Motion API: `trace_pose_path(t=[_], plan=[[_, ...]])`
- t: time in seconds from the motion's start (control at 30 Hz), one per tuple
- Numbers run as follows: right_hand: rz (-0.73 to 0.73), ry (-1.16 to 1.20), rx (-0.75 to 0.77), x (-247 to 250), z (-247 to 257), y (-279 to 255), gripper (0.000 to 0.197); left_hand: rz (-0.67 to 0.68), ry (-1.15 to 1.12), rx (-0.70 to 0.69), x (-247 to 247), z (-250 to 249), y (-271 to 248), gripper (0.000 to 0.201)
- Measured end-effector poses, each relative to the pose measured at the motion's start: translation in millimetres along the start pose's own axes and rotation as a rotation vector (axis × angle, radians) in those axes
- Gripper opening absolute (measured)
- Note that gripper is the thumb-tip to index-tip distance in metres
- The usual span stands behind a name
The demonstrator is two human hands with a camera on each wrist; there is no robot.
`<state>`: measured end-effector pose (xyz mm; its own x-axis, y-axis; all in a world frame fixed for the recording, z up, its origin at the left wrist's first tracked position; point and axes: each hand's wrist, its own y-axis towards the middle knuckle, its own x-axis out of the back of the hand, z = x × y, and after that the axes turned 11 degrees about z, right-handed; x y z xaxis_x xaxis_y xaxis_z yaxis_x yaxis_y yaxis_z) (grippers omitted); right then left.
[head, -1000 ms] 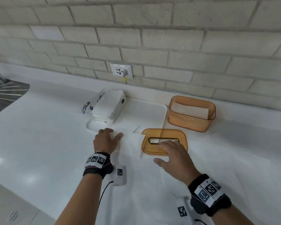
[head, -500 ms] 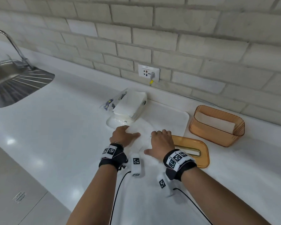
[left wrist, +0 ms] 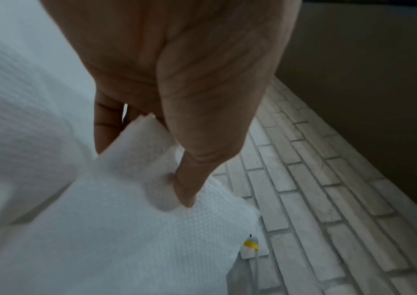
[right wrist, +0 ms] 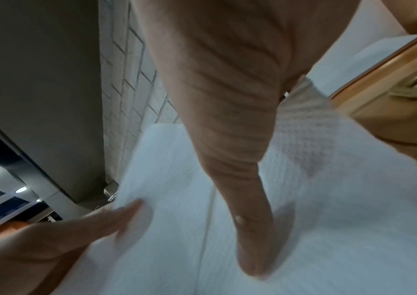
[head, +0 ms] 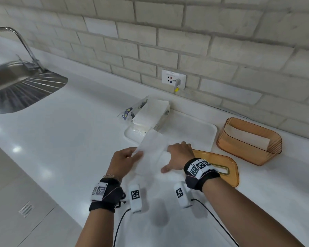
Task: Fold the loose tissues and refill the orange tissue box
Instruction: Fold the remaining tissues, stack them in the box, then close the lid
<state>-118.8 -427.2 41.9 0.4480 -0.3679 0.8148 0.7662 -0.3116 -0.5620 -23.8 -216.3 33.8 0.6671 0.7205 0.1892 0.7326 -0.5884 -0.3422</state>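
A white tissue (head: 151, 150) lies on the counter in front of the tray, its left part lifted. My left hand (head: 130, 155) pinches that raised edge between thumb and fingers; in the left wrist view the left hand (left wrist: 169, 175) grips a corner of the tissue (left wrist: 126, 239). My right hand (head: 175, 157) holds the tissue's right side, and the thumb (right wrist: 252, 249) presses down on the tissue (right wrist: 177, 199). The orange tissue box (head: 239, 148) stands open at the right with a folded tissue (head: 248, 138) inside. Its orange lid (head: 228, 173) lies flat beside my right wrist.
An opened pack of tissues (head: 150, 114) rests on the left end of a white tray (head: 194, 129). A steel sink (head: 16, 86) with a tap is at the far left. A wall socket (head: 173, 80) with a plug sits on the brick wall. The counter's front edge runs lower left.
My right hand left the orange lid and moved left onto the tissue. My left hand took hold of the tissue's left edge and raised it.
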Motion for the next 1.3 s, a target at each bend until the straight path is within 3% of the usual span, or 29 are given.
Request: trace_pose_path(t=[0.13,0.2,0.27,0.37,0.53,0.67,0.83,0.93,1.03,1.13,1.2,1.3], plan=[[0.058,0.02,0.055,4,1,3,0.053,-0.041,-0.247,-0.072,14,-2,-27,0.011],[0.08,0.076,0.084,8,0,4,0.039,0.031,-0.422,-0.078,22,1,-41,0.025],[0.067,0.156,0.133,15,0,1,0.042,0.147,-0.565,-0.066,28,8,-50,0.048],[-0.002,0.333,0.228,28,-1,-6,0.028,0.263,-0.561,-0.044,24,19,-58,0.074],[-0.121,0.873,0.292,55,-12,-32,0.029,0.33,-0.471,0.029,-3,25,-74,0.051],[-0.04,1.408,0.277,62,-26,-70,0.029,0.334,-0.57,0.064,-22,30,-78,0.043],[0.099,1.673,0.277,44,-40,-119,0.034,0.239,-0.677,0.115,-60,17,-80,0.04],[0.058,1.685,0.306,20,-40,-140,0.029,0.268,-0.713,0.095,-88,1,-85,0.041],[-0.067,1.502,0.276,-6,-38,-150,0.024,0.309,-0.742,0.09,-110,-16,-96,0.034],[-0.158,1.309,0.21,-24,-41,-155,0.022,0.311,-0.766,0.108,-122,-30,-108,0.044],[-0.181,1.211,0.193,-31,-42,-158,0.025,0.301,-0.737,0.092,-127,-30,-111,0.049],[-0.238,1.059,0.155,-41,-39,-158,0.037,0.284,-0.671,0.038,-134,-23,-114,0.035]])
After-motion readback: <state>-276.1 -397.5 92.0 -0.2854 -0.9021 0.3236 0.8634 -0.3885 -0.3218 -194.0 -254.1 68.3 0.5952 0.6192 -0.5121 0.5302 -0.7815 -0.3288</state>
